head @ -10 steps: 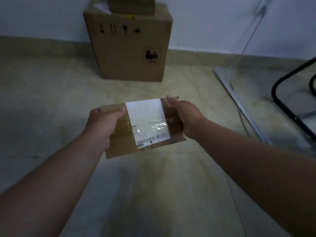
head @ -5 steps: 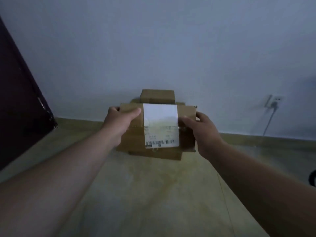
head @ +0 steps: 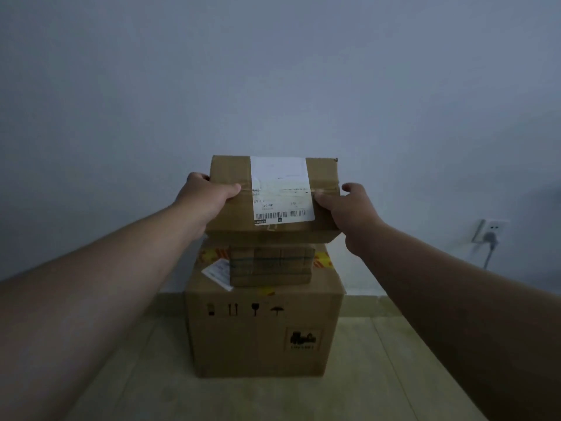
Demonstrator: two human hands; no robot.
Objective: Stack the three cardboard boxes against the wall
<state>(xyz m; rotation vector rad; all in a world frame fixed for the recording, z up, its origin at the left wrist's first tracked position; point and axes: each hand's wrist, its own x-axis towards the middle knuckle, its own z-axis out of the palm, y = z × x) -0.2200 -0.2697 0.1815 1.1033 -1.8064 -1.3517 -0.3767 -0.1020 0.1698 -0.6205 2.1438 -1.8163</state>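
Middle box half-hidden under held box

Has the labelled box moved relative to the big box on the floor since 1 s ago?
Yes. The labelled box, gripped by both hands, went from well short of the big floor box to directly above it, over the small box on top.

Open air either side of the stacked boxes; wall close behind, plugged socket far right.
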